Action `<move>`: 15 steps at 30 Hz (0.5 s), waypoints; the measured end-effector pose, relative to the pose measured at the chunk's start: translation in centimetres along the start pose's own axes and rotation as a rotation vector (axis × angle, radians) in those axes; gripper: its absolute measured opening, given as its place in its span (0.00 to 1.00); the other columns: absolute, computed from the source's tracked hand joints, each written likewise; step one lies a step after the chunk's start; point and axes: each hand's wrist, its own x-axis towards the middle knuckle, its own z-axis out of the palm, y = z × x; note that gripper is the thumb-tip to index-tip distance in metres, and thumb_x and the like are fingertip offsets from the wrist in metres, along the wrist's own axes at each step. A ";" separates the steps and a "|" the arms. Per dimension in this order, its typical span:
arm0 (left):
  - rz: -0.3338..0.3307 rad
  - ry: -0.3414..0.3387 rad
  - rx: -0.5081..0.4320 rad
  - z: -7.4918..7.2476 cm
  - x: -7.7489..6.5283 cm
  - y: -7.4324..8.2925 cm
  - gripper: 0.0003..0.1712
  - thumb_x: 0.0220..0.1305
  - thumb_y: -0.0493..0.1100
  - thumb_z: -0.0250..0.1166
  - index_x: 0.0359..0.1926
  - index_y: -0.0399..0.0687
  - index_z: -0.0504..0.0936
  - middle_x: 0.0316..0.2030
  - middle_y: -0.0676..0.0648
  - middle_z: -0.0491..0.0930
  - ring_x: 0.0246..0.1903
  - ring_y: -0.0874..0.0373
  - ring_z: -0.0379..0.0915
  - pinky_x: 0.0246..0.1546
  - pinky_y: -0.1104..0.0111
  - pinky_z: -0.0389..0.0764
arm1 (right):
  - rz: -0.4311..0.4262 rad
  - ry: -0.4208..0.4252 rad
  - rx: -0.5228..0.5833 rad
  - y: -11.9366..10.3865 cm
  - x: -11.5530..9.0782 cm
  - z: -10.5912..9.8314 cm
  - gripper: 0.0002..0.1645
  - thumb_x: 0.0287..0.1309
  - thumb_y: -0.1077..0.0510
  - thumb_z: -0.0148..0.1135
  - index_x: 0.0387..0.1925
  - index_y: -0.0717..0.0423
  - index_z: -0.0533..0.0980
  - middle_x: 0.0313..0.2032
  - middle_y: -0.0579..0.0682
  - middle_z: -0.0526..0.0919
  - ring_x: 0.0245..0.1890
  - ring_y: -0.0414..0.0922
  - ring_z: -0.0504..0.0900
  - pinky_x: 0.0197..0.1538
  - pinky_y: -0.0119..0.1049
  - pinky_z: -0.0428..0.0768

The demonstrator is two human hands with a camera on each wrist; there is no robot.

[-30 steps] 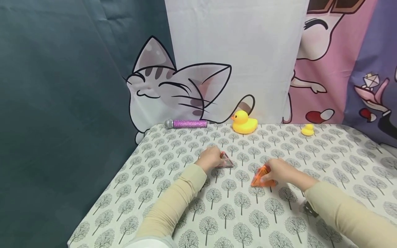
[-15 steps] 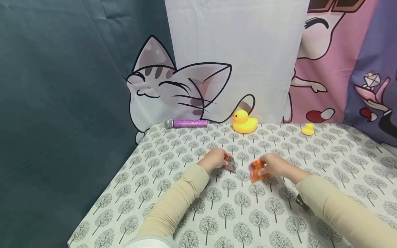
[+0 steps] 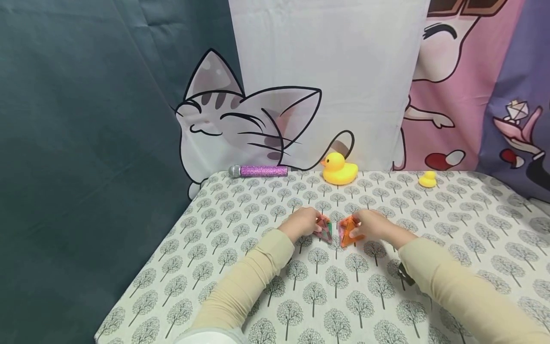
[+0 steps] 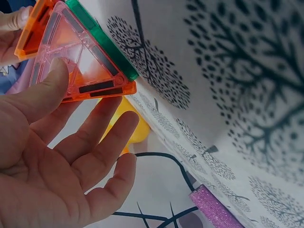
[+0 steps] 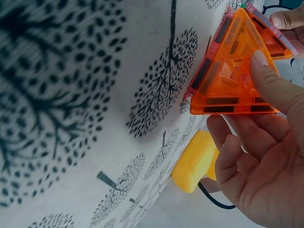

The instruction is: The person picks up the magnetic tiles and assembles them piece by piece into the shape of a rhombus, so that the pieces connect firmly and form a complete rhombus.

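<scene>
My left hand (image 3: 302, 223) pinches a small pyramid of translucent magnetic tiles (image 3: 325, 229) near the middle of the table. The left wrist view shows its pink face (image 4: 78, 57) under the thumb, a green face (image 4: 107, 45) along the table side and an orange-red one against the fingers. Across a narrow gap, my right hand (image 3: 375, 224) grips a second tile pyramid (image 3: 350, 232). Seen from the right wrist, the thumb presses its orange face (image 5: 230, 78), and a pink face lies on the table side. Both pyramids stand low over the cloth, facing each other.
A tree-print cloth (image 3: 315, 291) covers the table. Along the back edge lie a glittery purple microphone (image 3: 263, 171), a large yellow duck (image 3: 340, 171) and a small yellow duck (image 3: 427, 180). Cartoon-printed curtains (image 3: 343, 62) hang right behind.
The hands have come closer together, the right one moving left with its orange pyramid and the left one slightly right. The left pyramid has been turned, so its green side now shows.
</scene>
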 end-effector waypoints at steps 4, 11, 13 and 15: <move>0.018 0.005 0.002 0.0 -0.2 0.3 0.15 0.48 0.49 0.64 0.40 0.55 0.79 0.36 0.54 0.77 0.36 0.59 0.70 0.43 0.66 0.70 | 0.003 -0.009 -0.001 -0.2 0.4 0.0 0.11 0.41 0.58 0.66 0.28 0.59 0.75 0.24 0.47 0.75 0.25 0.43 0.71 0.32 0.39 0.71; 0.047 0.005 -0.013 0.1 -0.2 0.5 0.12 0.47 0.46 0.65 0.36 0.53 0.80 0.30 0.55 0.75 0.32 0.61 0.69 0.40 0.68 0.70 | -0.008 -0.014 0.008 -0.3 0.4 0.0 0.12 0.40 0.58 0.66 0.28 0.60 0.75 0.27 0.47 0.76 0.27 0.44 0.72 0.35 0.42 0.72; 0.050 0.009 -0.014 0.2 -0.2 0.5 0.11 0.47 0.46 0.65 0.36 0.53 0.80 0.29 0.55 0.75 0.31 0.61 0.68 0.39 0.68 0.70 | -0.013 -0.011 0.009 -0.3 0.4 0.0 0.11 0.40 0.58 0.66 0.28 0.59 0.75 0.27 0.47 0.77 0.27 0.44 0.72 0.35 0.42 0.72; 0.053 0.011 -0.014 0.3 -0.1 0.5 0.11 0.47 0.46 0.65 0.35 0.53 0.80 0.29 0.55 0.76 0.31 0.61 0.69 0.39 0.68 0.70 | -0.021 -0.009 0.011 -0.3 0.4 0.0 0.11 0.39 0.59 0.67 0.28 0.59 0.76 0.26 0.47 0.77 0.27 0.44 0.73 0.35 0.42 0.72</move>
